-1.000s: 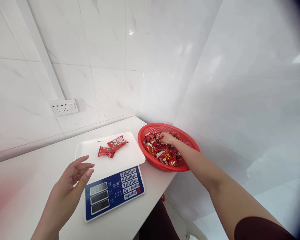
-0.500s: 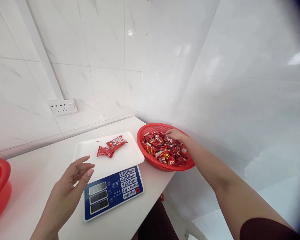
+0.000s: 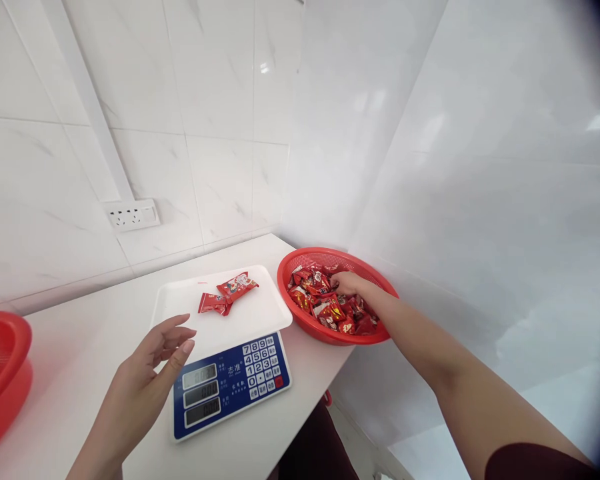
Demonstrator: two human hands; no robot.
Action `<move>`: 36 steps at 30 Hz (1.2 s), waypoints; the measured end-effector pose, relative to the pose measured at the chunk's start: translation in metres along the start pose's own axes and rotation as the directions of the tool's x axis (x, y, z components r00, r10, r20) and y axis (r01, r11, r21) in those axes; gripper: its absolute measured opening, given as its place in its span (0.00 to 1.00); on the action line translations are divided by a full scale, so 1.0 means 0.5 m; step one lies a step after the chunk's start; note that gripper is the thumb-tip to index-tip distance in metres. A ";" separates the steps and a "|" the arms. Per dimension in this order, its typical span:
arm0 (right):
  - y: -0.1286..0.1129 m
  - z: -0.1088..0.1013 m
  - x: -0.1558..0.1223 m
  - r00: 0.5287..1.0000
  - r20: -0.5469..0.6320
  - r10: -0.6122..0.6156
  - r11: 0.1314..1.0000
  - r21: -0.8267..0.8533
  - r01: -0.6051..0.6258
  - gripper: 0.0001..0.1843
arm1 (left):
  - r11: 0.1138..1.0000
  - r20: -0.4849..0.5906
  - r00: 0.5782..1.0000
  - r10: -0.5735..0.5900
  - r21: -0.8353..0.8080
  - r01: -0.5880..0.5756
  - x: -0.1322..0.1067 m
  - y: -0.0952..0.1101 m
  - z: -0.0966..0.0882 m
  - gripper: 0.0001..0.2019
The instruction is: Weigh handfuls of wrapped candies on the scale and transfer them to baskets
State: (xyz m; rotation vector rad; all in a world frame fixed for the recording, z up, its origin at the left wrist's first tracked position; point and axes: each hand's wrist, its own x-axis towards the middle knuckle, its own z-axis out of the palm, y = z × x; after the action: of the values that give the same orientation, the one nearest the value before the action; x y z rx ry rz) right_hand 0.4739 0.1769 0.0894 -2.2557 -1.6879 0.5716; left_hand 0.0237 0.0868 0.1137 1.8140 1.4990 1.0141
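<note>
My left hand [image 3: 163, 363] hovers by the left side of the digital scale [image 3: 233, 380], fingers apart and nothing in them. On the scale's white tray [image 3: 180, 293] lie two red snack packets [image 3: 237, 285], overlapping. My right hand [image 3: 347, 283] is down in a red plastic basket [image 3: 315, 328] heaped with small red packets [image 3: 329, 309]. Its fingers are bent and close together on a packet near the middle of the heap, with the fingertips partly hidden. The scale's display [image 3: 200, 377] is lit, its digits too faint to read surely.
Another red basket [image 3: 17, 333] is cut off at the left edge of view. The white table [image 3: 125, 287] meets a tiled wall behind and ends in an edge at the right, beneath the basket of packets. A wall socket [image 3: 133, 215] sits above the table.
My right hand has moved lower and nearer to me among the packets. My left hand stays open beside the scale. The view has shifted slightly.
</note>
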 end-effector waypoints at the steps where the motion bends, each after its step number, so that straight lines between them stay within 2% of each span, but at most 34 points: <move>1: 0.002 -0.008 -0.001 1.000 -0.008 -0.003 0.999 0.036 0.003 0.10 | 1.000 0.002 1.000 -0.005 -0.002 0.005 -0.001 0.001 -0.001 0.26; 5: 0.005 -0.039 -0.005 0.998 -0.065 -0.024 0.979 0.200 0.036 0.09 | 1.000 0.005 1.000 -0.029 0.002 0.029 -0.003 0.007 -0.003 0.26; 8: -0.013 -0.049 -0.011 0.994 -0.107 -0.036 0.949 0.308 0.067 0.12 | 0.999 -0.002 0.999 -0.036 0.009 0.036 -0.004 0.011 -0.004 0.25; 11: -0.070 -0.038 -0.028 0.989 -0.079 -0.127 0.859 0.490 0.149 0.12 | 1.000 -0.005 1.000 -0.023 0.004 0.024 -0.006 0.015 -0.005 0.24; 14: -0.163 -0.005 -0.059 0.934 -0.025 -0.356 0.752 0.585 0.302 0.10 | 1.000 -0.010 1.000 -0.004 -0.014 0.004 -0.010 0.022 -0.007 0.22; 16: -0.230 0.023 -0.084 0.881 0.012 -0.473 0.749 0.533 0.394 0.09 | 1.000 -0.019 1.000 0.004 -0.021 -0.004 -0.013 0.026 -0.009 0.22; 18: -0.289 0.052 -0.106 0.842 0.051 -0.537 0.761 0.462 0.457 0.11 | 1.000 -0.033 0.999 0.005 -0.022 -0.006 -0.016 0.028 -0.013 0.21; 21: -0.342 0.082 -0.127 0.815 0.083 -0.574 0.797 0.286 0.532 0.15 | 0.999 -0.055 0.998 -0.001 -0.033 -0.001 -0.020 0.028 -0.022 0.20; 23: -0.356 0.091 -0.132 0.811 0.077 -0.580 0.806 0.196 0.558 0.15 | 0.998 -0.079 0.997 0.000 -0.063 -0.005 -0.021 0.027 -0.029 0.19; 25: -0.360 0.097 -0.131 0.805 0.078 -0.589 0.803 0.175 0.570 0.15 | 0.994 -0.112 0.994 0.006 -0.109 -0.019 -0.021 0.026 -0.034 0.19; 28: -0.367 0.110 -0.130 0.781 0.126 -0.612 0.784 0.223 0.579 0.16 | 0.984 -0.151 0.988 0.017 -0.173 -0.043 -0.021 0.027 -0.040 0.18; 31: -0.387 0.132 -0.135 0.736 0.185 -0.651 0.753 0.280 0.595 0.18 | 0.977 -0.158 0.987 0.036 -0.203 -0.068 -0.022 0.029 -0.043 0.17; 33: -0.404 0.147 -0.141 0.721 0.171 -0.671 0.738 0.245 0.629 0.21 | 0.976 -0.156 0.987 0.045 -0.204 -0.077 -0.024 0.031 -0.045 0.17; 36: -0.422 0.156 -0.150 0.730 0.117 -0.673 0.738 0.172 0.652 0.27 | 0.978 -0.167 0.985 0.046 -0.195 -0.079 -0.027 0.033 -0.047 0.17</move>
State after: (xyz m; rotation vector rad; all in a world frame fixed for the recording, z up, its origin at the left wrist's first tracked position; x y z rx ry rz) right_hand 0.2396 0.1639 0.1234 -1.3753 -2.2974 0.6660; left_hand 0.0119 0.0694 0.1374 1.6792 1.3820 1.3217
